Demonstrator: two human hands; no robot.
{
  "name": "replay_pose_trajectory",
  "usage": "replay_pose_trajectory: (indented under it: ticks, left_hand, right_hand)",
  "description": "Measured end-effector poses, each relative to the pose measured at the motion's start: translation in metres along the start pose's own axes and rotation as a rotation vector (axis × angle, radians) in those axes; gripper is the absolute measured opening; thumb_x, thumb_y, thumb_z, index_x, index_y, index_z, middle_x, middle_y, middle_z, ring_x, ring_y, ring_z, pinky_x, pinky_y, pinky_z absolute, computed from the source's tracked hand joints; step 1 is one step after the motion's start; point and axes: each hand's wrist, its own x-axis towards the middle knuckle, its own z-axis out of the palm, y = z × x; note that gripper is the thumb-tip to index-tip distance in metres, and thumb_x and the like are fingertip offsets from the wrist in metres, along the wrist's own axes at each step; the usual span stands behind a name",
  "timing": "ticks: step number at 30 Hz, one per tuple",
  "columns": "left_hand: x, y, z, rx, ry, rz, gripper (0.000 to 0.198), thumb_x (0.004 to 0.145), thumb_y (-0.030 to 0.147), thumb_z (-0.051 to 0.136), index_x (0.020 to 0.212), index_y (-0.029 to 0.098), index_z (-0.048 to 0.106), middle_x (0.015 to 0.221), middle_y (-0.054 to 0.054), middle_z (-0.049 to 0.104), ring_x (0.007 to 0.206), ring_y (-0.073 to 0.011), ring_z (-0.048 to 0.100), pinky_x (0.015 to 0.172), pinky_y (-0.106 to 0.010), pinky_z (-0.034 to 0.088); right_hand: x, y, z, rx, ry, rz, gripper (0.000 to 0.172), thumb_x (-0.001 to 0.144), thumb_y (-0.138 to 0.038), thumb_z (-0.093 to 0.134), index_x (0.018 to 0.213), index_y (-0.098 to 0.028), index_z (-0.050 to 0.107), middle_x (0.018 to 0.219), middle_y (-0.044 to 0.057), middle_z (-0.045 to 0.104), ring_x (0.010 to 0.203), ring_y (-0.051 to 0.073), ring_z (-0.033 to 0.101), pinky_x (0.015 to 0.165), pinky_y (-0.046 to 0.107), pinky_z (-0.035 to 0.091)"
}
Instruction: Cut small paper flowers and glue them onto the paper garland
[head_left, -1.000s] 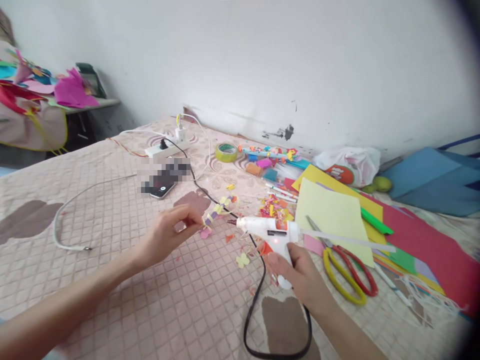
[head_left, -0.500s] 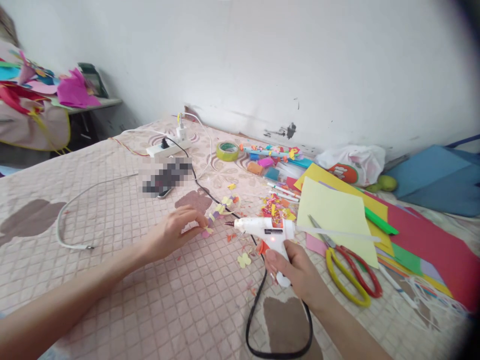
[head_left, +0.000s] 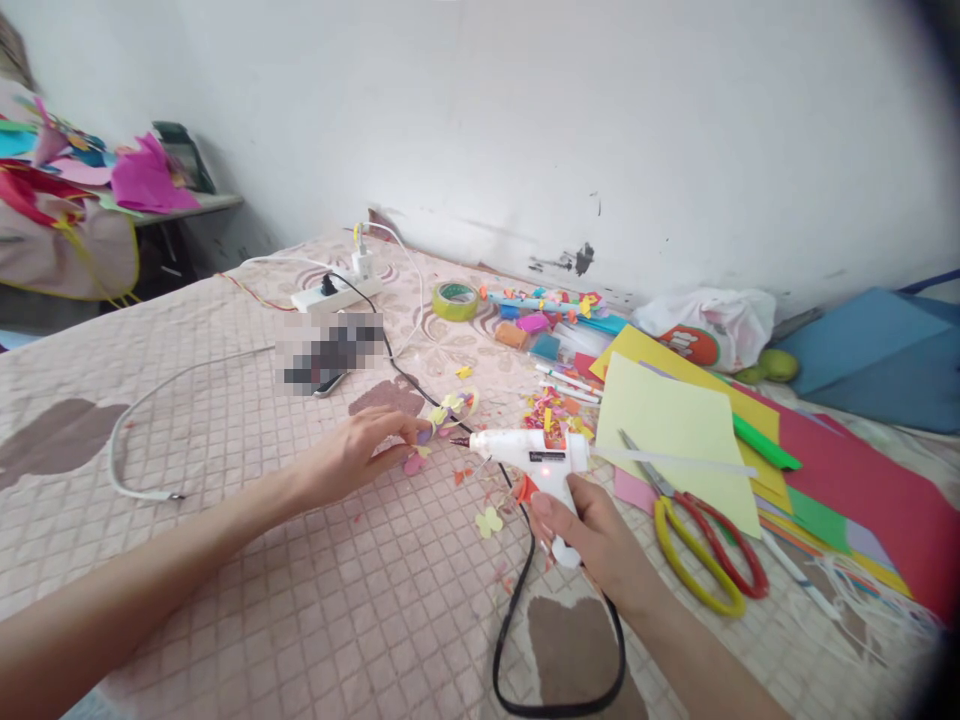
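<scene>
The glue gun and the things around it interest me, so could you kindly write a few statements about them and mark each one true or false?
1. The right hand holds the glue gun. True.
2. The nozzle points toward the left hand. True.
3. The scissors partly overlap the pale yellow sheet. True.
4. The left hand holds the scissors. False: it is at the strip of paper flowers.
5. In the picture, the scissors lie left of the glue gun. False: they lie to its right.
</scene>
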Motion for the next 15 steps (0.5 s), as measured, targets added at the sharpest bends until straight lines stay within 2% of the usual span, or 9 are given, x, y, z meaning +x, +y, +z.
replay_pose_trajectory:
  ticks: [6, 10, 15]
  left_hand:
    - [-0.0002, 0.0007, 0.0008, -0.029, 0.012, -0.01, 0.003, 0.086, 0.018, 0.048, 0.084, 0.019, 0.05, 0.107, -0.009, 0.065, 0.095, -0.0179, 0.06, 0.078, -0.03, 0.047]
    - [-0.002, 0.0005, 0.0008, 0.046, 0.003, 0.097, 0.009, 0.088, 0.017, 0.044, 0.088, 0.018, 0.052, 0.106, -0.01, 0.065, 0.09, -0.0175, 0.06, 0.078, -0.031, 0.045]
    - [-0.0048, -0.0024, 0.0017, 0.113, -0.01, 0.233, 0.01, 0.088, 0.013, 0.044, 0.091, 0.017, 0.053, 0.118, -0.011, 0.06, 0.095, -0.0182, 0.058, 0.081, -0.032, 0.042]
  right_hand:
    - [0.0046, -0.0025, 0.0017, -0.05, -0.053, -0.027, 0.034, 0.08, -0.05, 0.054, 0.071, -0.017, 0.051, 0.054, -0.005, 0.047, 0.043, 0.009, 0.043, 0.042, 0.02, 0.033]
    - [0.0076, -0.0036, 0.004, -0.062, -0.081, -0.023, 0.034, 0.081, -0.05, 0.053, 0.07, -0.018, 0.05, 0.053, -0.005, 0.047, 0.042, 0.008, 0.043, 0.041, 0.02, 0.032]
    - [0.0103, -0.0045, 0.007, -0.11, -0.089, -0.011, 0.037, 0.082, -0.051, 0.051, 0.067, -0.018, 0.049, 0.051, -0.005, 0.047, 0.043, 0.008, 0.041, 0.041, 0.02, 0.031]
